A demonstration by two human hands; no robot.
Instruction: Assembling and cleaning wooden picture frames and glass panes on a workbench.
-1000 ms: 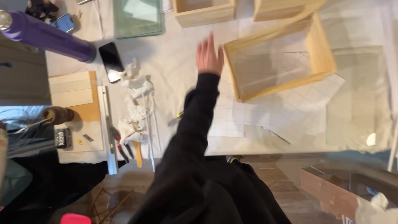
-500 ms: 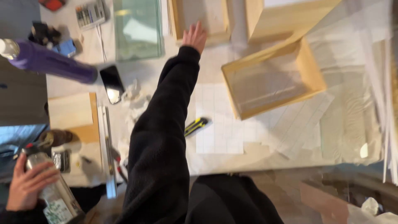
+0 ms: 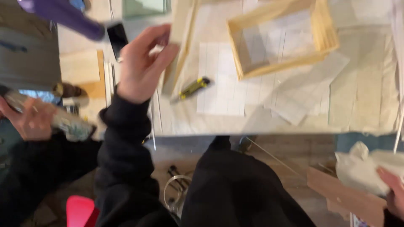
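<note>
My right hand (image 3: 141, 67) is raised over the table's left part, its fingers closed on the edge of a light wooden frame (image 3: 181, 38) that stands tilted on its side. My left hand (image 3: 29, 120) is low at the left, off the table, wrapped around a spray can (image 3: 63, 122) that lies nearly level. Both my arms are in black sleeves. The picture is blurred by motion.
An open wooden box frame (image 3: 286, 63) lies on white papers (image 3: 223, 84) at top centre. A yellow-and-black utility knife (image 3: 193, 87) lies just right of my right hand. A purple bottle (image 3: 63, 14) and a phone (image 3: 118, 35) are at top left. Another person's hand (image 3: 393, 193) holds crumpled white paper (image 3: 362, 168) at bottom right.
My right hand has drawn back from the far side of the table and now grips the wooden frame. My left hand with the can has come up higher at the left.
</note>
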